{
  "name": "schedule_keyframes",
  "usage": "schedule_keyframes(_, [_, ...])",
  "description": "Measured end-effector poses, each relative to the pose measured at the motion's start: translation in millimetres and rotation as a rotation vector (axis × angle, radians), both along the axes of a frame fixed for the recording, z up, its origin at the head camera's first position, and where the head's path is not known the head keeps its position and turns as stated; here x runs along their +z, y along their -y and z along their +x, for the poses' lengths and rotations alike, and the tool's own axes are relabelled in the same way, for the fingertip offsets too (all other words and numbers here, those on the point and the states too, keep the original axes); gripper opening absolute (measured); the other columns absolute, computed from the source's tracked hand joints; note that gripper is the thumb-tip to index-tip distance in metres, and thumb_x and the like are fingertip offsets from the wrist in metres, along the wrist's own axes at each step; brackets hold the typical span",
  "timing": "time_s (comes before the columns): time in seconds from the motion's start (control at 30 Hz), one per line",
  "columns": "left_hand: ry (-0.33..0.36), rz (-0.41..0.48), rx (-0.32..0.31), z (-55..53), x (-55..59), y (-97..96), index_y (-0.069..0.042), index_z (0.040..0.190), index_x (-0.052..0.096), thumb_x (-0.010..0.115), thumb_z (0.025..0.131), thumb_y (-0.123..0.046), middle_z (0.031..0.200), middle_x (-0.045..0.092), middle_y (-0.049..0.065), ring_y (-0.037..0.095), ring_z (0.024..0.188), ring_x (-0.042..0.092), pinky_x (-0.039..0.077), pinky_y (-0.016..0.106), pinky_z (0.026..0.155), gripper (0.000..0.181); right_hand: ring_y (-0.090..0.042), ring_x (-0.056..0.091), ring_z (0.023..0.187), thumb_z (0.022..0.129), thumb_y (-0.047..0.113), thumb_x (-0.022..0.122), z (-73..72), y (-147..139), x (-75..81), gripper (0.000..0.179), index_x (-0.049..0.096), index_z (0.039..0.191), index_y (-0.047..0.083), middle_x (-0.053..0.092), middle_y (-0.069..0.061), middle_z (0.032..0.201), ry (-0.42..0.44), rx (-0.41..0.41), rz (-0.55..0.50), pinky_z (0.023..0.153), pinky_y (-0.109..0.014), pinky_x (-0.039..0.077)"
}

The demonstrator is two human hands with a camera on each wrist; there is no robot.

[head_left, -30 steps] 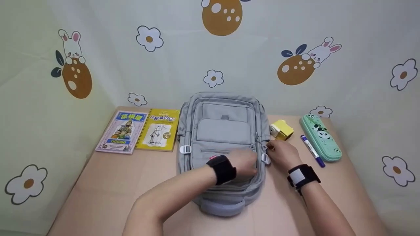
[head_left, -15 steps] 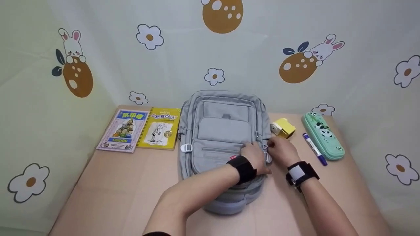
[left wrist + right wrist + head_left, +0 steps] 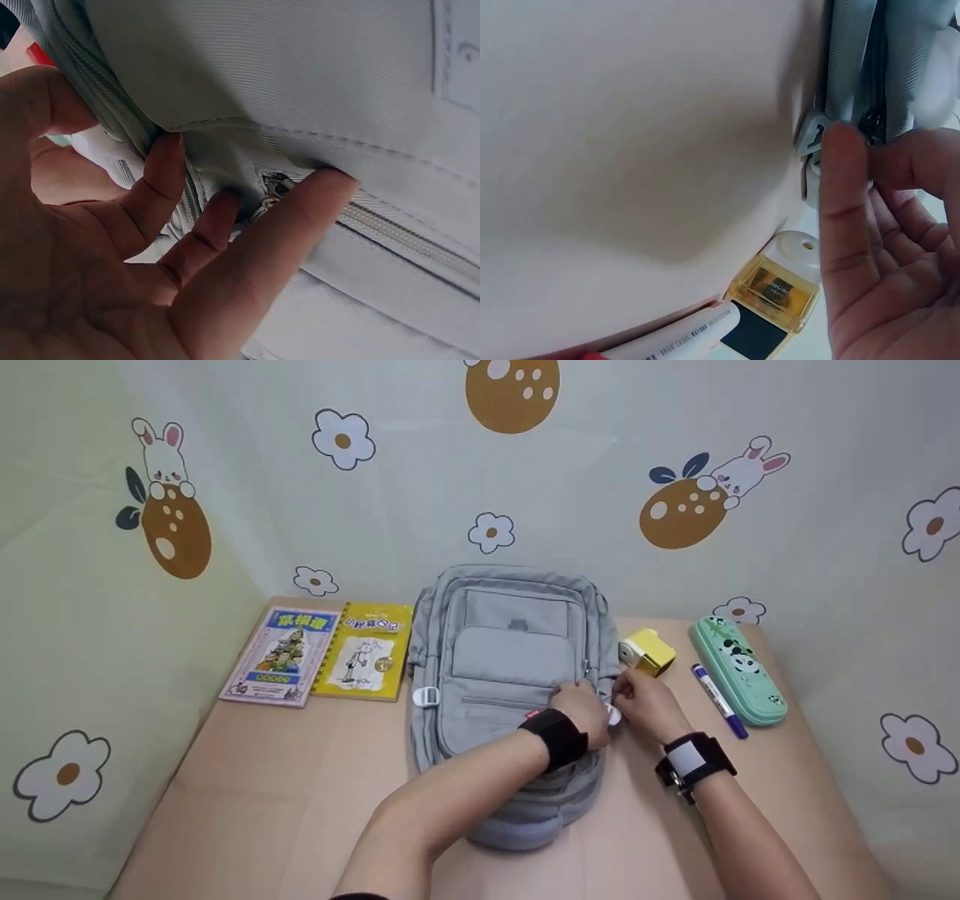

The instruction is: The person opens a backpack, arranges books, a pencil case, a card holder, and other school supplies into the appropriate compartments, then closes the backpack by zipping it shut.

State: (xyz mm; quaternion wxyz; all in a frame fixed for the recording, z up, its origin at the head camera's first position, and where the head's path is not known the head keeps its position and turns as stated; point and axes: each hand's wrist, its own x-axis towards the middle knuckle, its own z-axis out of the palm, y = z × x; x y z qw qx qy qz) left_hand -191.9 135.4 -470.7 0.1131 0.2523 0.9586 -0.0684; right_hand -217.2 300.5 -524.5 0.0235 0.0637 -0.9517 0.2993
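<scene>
Bag lies under the left hand, whose thumb and fingers hold its front edge; the right hand pinches something small at its side, probably a zip pull, mostly hidden. Loose cloth under the left fingers could jam the zip; a slipping pinch could knock the yellow box just beyond.

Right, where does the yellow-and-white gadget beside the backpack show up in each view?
Head: the yellow-and-white gadget is right of centre, just above the right hand.
Left wrist: not in it.
Right wrist: bottom, just right of centre, white end uppermost.
Landmark in all three: grey backpack.
</scene>
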Motion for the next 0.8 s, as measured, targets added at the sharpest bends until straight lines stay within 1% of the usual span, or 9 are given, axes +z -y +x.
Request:
schedule_keyframes(0.07, [0.034, 0.069, 0.000, -2.9, 3.7, 6.9, -0.012, 0.120, 0.073, 0.062, 0.095, -0.040, 0.121, 0.057, 0.008, 0.025, 0.104, 0.057, 0.052, 0.036, 0.079, 0.039, -0.032, 0.064, 0.085, 0.088, 0.002, 0.068, -0.1, -0.6, -0.5, 0.009, 0.066, 0.098, 0.002, 0.068, -0.011, 0.091, 0.007, -0.004, -0.017, 0.080, -0.050, 0.051])
schedule_keyframes(0.13, [0.044, 0.121, -0.030, -7.3, 7.6, 14.2, -0.011, 0.113, 0.076, 0.063, 0.094, -0.035, 0.115, 0.062, 0.007, 0.024, 0.101, 0.060, 0.053, 0.034, 0.077, 0.033, -0.032, 0.064, 0.086, 0.089, 0.004, 0.070, 0.3, -1.9, -0.9, 0.009, 0.068, 0.097, 0.002, 0.069, -0.011, 0.091, 0.014, -0.017, -0.034, 0.082, -0.051, 0.051])
schedule_keyframes(0.23, [0.081, 0.207, -0.078, -15.7, 11.9, 25.1, -0.011, 0.093, 0.075, 0.063, 0.093, -0.025, 0.101, 0.069, 0.006, 0.021, 0.090, 0.064, 0.052, 0.032, 0.074, 0.019, -0.032, 0.065, 0.086, 0.089, 0.008, 0.073, 1.2, -4.7, -2.0, 0.010, 0.068, 0.096, 0.002, 0.070, -0.011, 0.091, 0.014, -0.037, -0.050, 0.083, -0.051, 0.052])
schedule_keyframes(0.3, [0.139, 0.273, -0.075, -21.1, 13.9, 31.5, -0.012, 0.078, 0.067, 0.063, 0.091, -0.019, 0.090, 0.068, 0.003, 0.020, 0.079, 0.063, 0.050, 0.030, 0.067, 0.016, -0.032, 0.065, 0.084, 0.089, 0.011, 0.075, 2.3, -6.4, -3.2, 0.014, 0.069, 0.097, 0.002, 0.070, -0.011, 0.091, 0.010, -0.054, -0.052, 0.082, -0.050, 0.052])
schedule_keyframes(0.37, [0.210, 0.332, -0.048, -24.8, 15.1, 37.0, -0.012, 0.071, 0.056, 0.062, 0.092, -0.016, 0.084, 0.062, 0.004, 0.020, 0.071, 0.058, 0.046, 0.029, 0.060, 0.022, -0.032, 0.066, 0.084, 0.090, 0.014, 0.075, 3.6, -7.6, -4.4, 0.018, 0.070, 0.101, 0.002, 0.071, -0.012, 0.092, 0.001, -0.058, -0.047, 0.081, -0.050, 0.051])
schedule_keyframes(0.43, [0.257, 0.364, -0.030, -26.7, 16.2, 40.9, -0.013, 0.069, 0.049, 0.061, 0.094, -0.016, 0.081, 0.059, 0.004, 0.020, 0.067, 0.054, 0.043, 0.029, 0.057, 0.028, -0.033, 0.067, 0.087, 0.091, 0.017, 0.076, 5.3, -7.6, -5.4, 0.020, 0.072, 0.104, 0.002, 0.073, -0.013, 0.095, -0.014, -0.055, -0.040, 0.082, -0.050, 0.051])
schedule_keyframes(0.5, [0.276, 0.376, -0.023, -27.1, 16.9, 42.9, -0.013, 0.069, 0.048, 0.060, 0.096, -0.019, 0.082, 0.058, 0.005, 0.020, 0.066, 0.053, 0.042, 0.029, 0.057, 0.031, -0.035, 0.068, 0.090, 0.091, 0.017, 0.076, 7.0, -7.2, -6.2, 0.020, 0.075, 0.105, 0.003, 0.074, -0.013, 0.098, -0.039, -0.037, -0.029, 0.084, -0.052, 0.051])
schedule_keyframes(0.6, [0.271, 0.380, -0.019, -26.4, 17.2, 43.3, -0.012, 0.070, 0.049, 0.059, 0.098, -0.022, 0.084, 0.061, 0.007, 0.021, 0.068, 0.055, 0.044, 0.030, 0.059, 0.031, -0.036, 0.069, 0.095, 0.091, 0.016, 0.076, 9.1, -5.5, -6.6, 0.015, 0.079, 0.102, 0.006, 0.075, -0.013, 0.102, -0.081, -0.019, -0.007, 0.087, -0.053, 0.050])
schedule_keyframes(0.8, [0.249, 0.359, -0.010, -25.5, 16.4, 43.1, -0.011, 0.075, 0.054, 0.059, 0.099, -0.024, 0.090, 0.065, 0.006, 0.023, 0.074, 0.059, 0.047, 0.031, 0.063, 0.028, -0.035, 0.070, 0.093, 0.090, 0.015, 0.076, 13.1, -2.1, -5.9, 0.013, 0.080, 0.100, 0.007, 0.076, -0.012, 0.099, -0.136, -0.020, 0.041, 0.085, -0.052, 0.051])
